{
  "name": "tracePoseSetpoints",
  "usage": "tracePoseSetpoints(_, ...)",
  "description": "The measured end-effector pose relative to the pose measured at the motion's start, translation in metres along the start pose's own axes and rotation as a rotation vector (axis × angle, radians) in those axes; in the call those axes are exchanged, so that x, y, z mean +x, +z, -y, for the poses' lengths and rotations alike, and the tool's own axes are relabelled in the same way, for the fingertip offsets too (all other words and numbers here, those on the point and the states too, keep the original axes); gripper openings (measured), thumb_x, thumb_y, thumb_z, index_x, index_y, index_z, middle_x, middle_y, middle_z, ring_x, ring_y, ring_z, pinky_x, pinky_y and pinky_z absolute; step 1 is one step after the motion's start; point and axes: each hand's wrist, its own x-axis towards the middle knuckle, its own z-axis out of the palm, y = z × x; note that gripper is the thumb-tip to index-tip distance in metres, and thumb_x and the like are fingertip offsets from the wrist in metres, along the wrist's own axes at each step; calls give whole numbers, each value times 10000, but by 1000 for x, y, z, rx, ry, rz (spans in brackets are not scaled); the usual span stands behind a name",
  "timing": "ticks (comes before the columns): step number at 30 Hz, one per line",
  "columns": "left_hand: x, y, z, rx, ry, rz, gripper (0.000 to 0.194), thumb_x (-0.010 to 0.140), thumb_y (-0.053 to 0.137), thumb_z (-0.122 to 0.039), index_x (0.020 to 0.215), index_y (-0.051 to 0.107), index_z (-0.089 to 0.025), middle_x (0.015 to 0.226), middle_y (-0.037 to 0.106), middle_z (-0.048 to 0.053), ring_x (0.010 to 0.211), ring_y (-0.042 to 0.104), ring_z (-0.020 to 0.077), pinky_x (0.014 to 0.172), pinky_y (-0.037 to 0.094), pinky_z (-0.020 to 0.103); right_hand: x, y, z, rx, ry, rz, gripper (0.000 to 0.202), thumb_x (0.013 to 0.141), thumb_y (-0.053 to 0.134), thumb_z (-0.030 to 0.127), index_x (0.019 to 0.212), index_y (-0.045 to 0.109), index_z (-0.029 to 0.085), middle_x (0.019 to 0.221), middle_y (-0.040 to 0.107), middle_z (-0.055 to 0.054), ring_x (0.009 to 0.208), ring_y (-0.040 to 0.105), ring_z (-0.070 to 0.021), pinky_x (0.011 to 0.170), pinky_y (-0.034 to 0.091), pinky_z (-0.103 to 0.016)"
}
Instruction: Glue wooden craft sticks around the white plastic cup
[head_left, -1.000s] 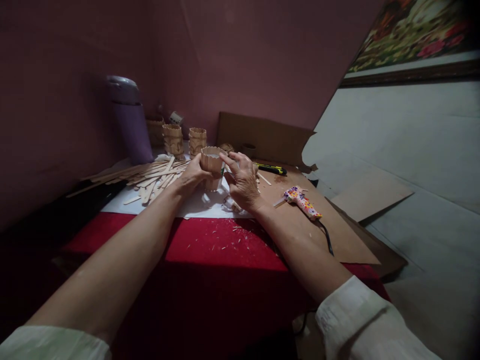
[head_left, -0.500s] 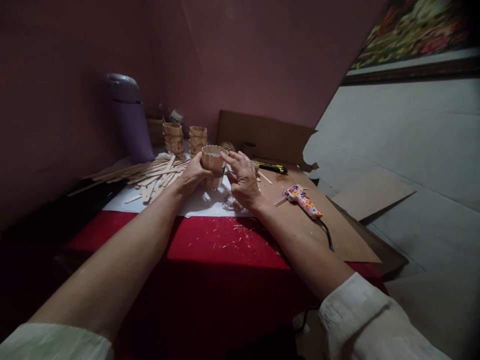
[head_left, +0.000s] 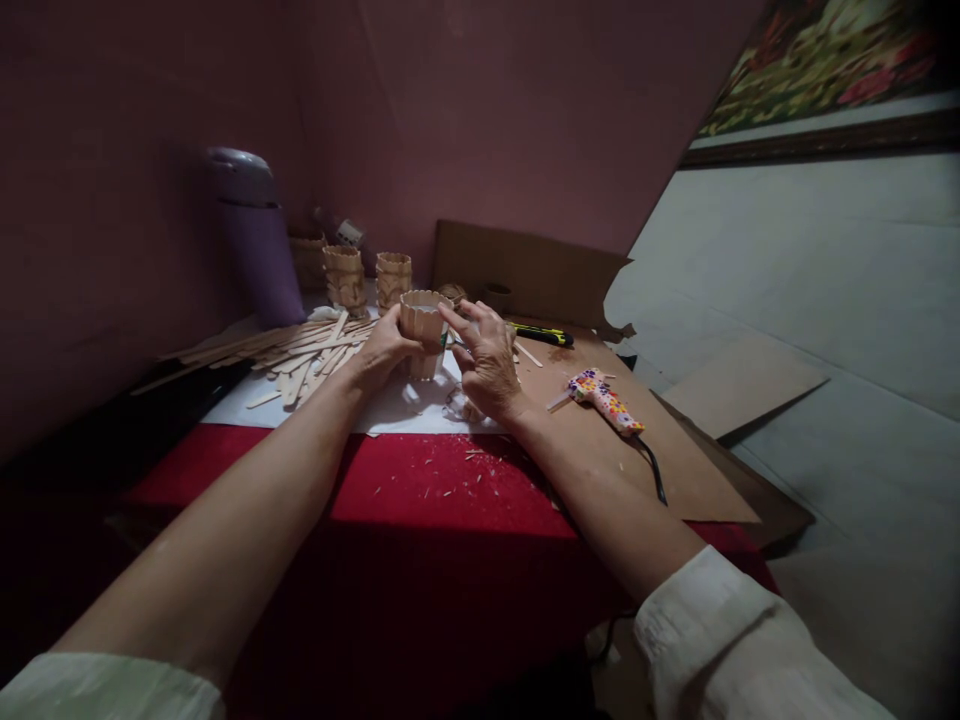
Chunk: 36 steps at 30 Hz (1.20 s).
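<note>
A cup faced with upright wooden craft sticks stands upright over the white paper, its scalloped rim facing up. My left hand is closed round its left side, with the thumb across the front. On the right side, my right hand grips the same cup, the index finger at the rim and the thumb lower down. A small green patch of the cup shows between the sticks and my right thumb. The far side of the cup is hidden.
Loose craft sticks lie heaped at left beside a purple flask. Behind stand stick-covered cups. At right, a flowered glue gun and a yellow-black cutter rest on cardboard. Scraps litter the red cloth.
The whole view shifts very slightly. Both hands keep their hold on the cup, with barely any finger movement.
</note>
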Motion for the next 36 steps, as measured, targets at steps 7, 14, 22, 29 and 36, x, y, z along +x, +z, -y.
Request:
tracePoseSetpoints(7, 1, -1, 3, 110, 44, -25, 748, 365, 881, -161, 1045, 569, -174, 963, 659, 28, 851, 601, 201, 747, 478, 323, 1, -3, -1, -8, -10, 7, 543, 969, 484, 228, 1486, 472, 394, 1524, 452, -48, 1431, 334, -309, 1172, 301, -602)
tracePoseSetpoints(14, -3, 5, -5, -53, -48, -54, 712, 458, 914, -296, 1073, 579, -164, 959, 665, 54, 842, 635, 214, 774, 519, 372, -4, -10, -5, 44, 7, -80, 370, 971, 505, 296, 1317, 638, 299, 1369, 555, -96, 1300, 475, -287, 1134, 388, -536)
tracePoseSetpoints(22, -4, 9, -1, -98, -75, 71, 718, 426, 900, -184, 1078, 603, -157, 892, 670, 26, 756, 624, 172, 695, 499, 303, 6, -9, -1, -16, -42, -36, 505, 987, 494, 454, 1468, 492, 303, 1483, 467, -109, 1405, 376, -308, 1187, 325, -554)
tracePoseSetpoints(29, -3, 5, 2, -45, -39, 108, 694, 423, 816, -114, 1086, 618, -156, 914, 690, 37, 798, 627, 200, 722, 480, 315, 10, -11, 3, -11, -25, -27, 410, 1026, 424, 340, 1416, 540, 393, 1512, 449, -47, 1436, 329, -297, 1188, 312, -585)
tracePoseSetpoints(36, -9, 5, -3, -1, -37, 121, 630, 426, 778, -103, 1036, 631, -154, 898, 684, 31, 771, 605, 193, 704, 464, 317, 6, -10, 7, -7, -40, -26, 399, 1035, 408, 332, 1400, 556, 396, 1492, 484, -58, 1429, 344, -312, 1153, 331, -598)
